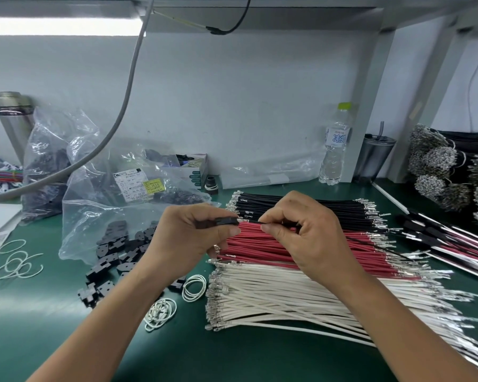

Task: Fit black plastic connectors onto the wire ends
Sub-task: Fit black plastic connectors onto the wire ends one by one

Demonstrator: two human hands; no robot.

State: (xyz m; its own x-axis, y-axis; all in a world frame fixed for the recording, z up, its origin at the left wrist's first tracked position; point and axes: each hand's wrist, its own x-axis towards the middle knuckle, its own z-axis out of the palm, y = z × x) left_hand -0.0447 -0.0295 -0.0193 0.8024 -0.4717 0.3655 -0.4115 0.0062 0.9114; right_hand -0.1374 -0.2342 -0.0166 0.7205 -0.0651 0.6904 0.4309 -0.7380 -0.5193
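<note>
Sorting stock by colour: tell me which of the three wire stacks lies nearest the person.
The white wire stack, at the front of the mat. The red stack sits behind it, and the black stack lies farthest back.

1. A dark green tabletop [260,359] fills the lower half of the view.
2. Behind it stands a pale grey-white wall [232,106], plain and matt.
3. A grey shelf [260,17] runs overhead, carried on the right by a grey upright post [373,106].
4. A bright strip light [61,26] glows under the shelf at upper left.
5. A grey cable [122,106] hangs down in a curve; a black cable [240,17] loops beneath the shelf.
</note>
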